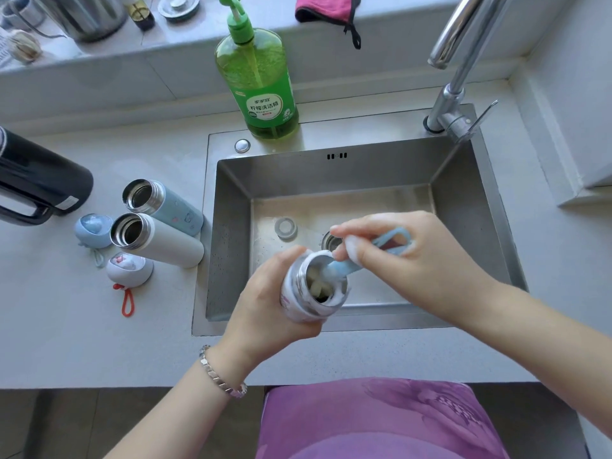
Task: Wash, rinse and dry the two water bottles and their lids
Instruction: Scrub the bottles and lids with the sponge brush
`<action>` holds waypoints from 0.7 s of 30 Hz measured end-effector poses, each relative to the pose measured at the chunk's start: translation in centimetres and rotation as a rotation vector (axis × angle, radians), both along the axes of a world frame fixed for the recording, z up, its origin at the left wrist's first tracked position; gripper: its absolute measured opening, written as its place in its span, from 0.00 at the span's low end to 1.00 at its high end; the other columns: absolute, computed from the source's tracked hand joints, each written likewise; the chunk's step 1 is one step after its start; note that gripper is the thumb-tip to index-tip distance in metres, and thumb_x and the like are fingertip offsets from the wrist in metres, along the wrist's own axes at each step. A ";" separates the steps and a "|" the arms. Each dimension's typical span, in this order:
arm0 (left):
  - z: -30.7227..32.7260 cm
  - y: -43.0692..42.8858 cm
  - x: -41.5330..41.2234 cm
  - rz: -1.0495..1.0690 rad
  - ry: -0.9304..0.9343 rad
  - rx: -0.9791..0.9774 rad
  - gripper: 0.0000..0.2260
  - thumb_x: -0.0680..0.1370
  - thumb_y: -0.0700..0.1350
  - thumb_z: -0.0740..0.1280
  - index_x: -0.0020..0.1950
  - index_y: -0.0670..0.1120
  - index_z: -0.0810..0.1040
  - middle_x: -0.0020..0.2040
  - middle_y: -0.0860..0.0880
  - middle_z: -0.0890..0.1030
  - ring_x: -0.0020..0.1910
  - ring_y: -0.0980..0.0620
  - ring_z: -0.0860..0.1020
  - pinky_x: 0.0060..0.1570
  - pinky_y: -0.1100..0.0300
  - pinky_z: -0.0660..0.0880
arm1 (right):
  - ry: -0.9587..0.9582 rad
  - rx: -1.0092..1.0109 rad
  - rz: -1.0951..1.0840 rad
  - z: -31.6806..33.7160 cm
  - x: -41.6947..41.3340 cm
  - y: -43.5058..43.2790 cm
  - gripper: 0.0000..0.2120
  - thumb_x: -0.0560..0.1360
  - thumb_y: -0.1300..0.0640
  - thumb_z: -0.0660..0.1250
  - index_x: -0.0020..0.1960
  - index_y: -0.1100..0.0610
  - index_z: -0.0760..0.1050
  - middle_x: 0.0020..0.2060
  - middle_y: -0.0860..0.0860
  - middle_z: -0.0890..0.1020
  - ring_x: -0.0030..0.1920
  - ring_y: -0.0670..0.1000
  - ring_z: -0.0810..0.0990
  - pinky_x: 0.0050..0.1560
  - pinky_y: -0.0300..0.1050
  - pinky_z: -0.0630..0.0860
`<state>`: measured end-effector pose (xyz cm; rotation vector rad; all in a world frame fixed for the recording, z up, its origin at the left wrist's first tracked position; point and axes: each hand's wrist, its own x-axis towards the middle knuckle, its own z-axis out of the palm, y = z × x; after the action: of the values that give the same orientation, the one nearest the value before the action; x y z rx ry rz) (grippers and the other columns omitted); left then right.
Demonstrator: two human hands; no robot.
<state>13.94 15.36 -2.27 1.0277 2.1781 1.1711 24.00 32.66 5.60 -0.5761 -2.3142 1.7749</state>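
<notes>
At a pale bench [99, 326], over its steel sink [463, 210], the left hand [268, 306] grips a foamy bottle [298, 293], mouth tilted up toward the right hand [414, 256]. That hand pinches a blue brush [344, 268], its head sunk inside the bottle.

I stand at a pale grey counter [99, 342] with a steel sink [463, 200] set into it. The tap [453, 104] rises at the sink's back right corner, and a green soap bottle [261, 91] stands on the back rim. Behind runs a raised ledge [185, 44] holding a pink cloth [326, 8] and a steel pot [89, 14]. A black jug [36, 180] sits at my far left. Grey floor [82, 422] shows below the counter's edge. The light is soft and even.
</notes>
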 end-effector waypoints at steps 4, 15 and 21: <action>-0.4 -0.3 0.0 0.041 -0.003 -0.053 0.32 0.59 0.44 0.77 0.61 0.49 0.72 0.50 0.52 0.77 0.48 0.49 0.77 0.49 0.51 0.75 | -0.151 -0.036 -0.023 -0.2 0.3 -0.7 0.07 0.73 0.54 0.68 0.40 0.56 0.83 0.32 0.51 0.83 0.33 0.47 0.82 0.35 0.40 0.78; -0.4 -0.2 0.4 0.028 0.004 -0.034 0.31 0.58 0.42 0.78 0.60 0.48 0.73 0.50 0.52 0.77 0.48 0.50 0.77 0.48 0.55 0.74 | -0.309 -0.063 -0.016 -0.3 0.5 -1.3 0.18 0.75 0.50 0.62 0.37 0.63 0.78 0.36 0.63 0.78 0.35 0.54 0.75 0.33 0.42 0.68; -0.3 -0.1 -0.3 0.065 -0.049 -0.068 0.32 0.58 0.45 0.77 0.61 0.48 0.73 0.50 0.51 0.78 0.47 0.52 0.77 0.49 0.56 0.75 | -0.233 -0.290 0.035 0.0 1.0 -1.2 0.11 0.75 0.59 0.65 0.42 0.66 0.80 0.33 0.59 0.84 0.36 0.54 0.84 0.42 0.47 0.80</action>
<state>13.59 15.23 -2.60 0.8967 2.2127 1.1303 24.98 31.46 5.55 -0.8323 -2.2315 2.1853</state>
